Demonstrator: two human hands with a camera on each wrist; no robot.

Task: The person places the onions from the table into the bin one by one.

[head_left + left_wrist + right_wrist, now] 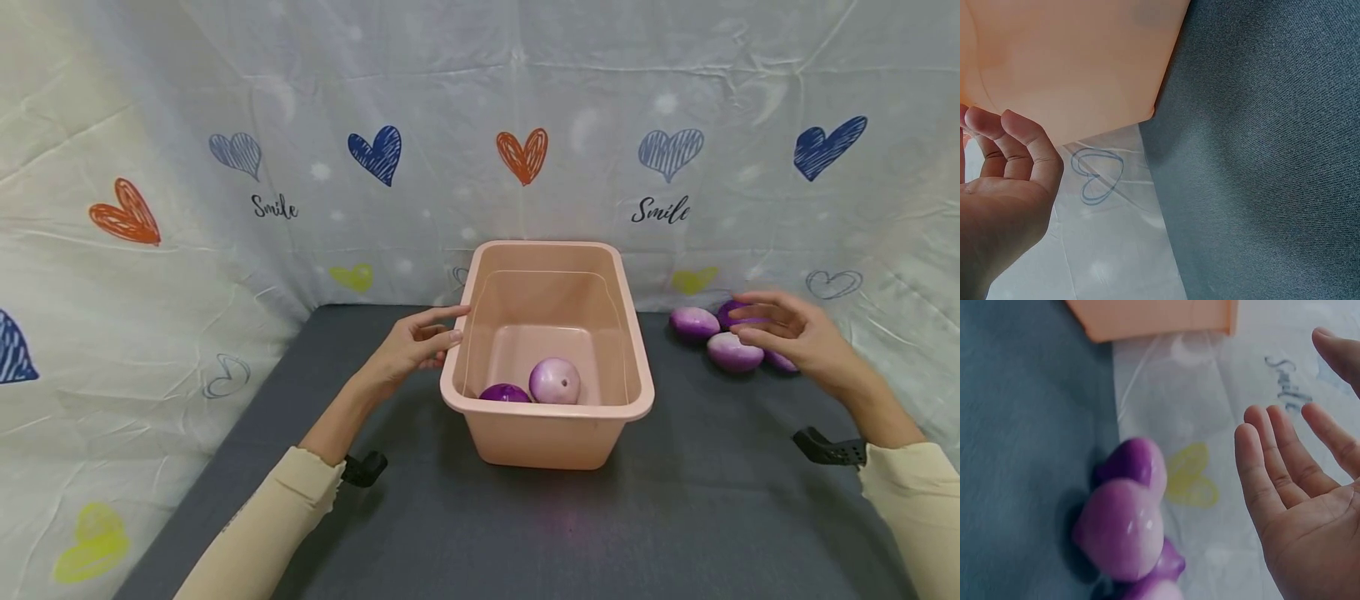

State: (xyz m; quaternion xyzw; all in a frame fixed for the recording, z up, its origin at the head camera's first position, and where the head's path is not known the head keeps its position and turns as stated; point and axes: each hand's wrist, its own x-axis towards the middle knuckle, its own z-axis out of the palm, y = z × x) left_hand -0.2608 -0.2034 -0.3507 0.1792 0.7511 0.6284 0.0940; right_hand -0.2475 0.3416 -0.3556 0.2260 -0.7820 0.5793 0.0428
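Onions: two in the pink tub point(547, 412), four point(735, 352) beside it under the right hand's point(787, 337) spread fingers; left hand point(408, 348) relaxed.

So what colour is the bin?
Peach-pink bin, clearest in the head view.

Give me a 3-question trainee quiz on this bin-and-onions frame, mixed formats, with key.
1. True or false: the right hand already grips an onion.
2. How many onions lie inside the pink bin? A) none B) two C) five
3. Fill in: the left hand is at the bin's ___ rim, seen from the head camera.

Key
1. False: its fingers are straight, spread above the onions on the table.
2. B: a pale onion and a darker onion.
3. Left.
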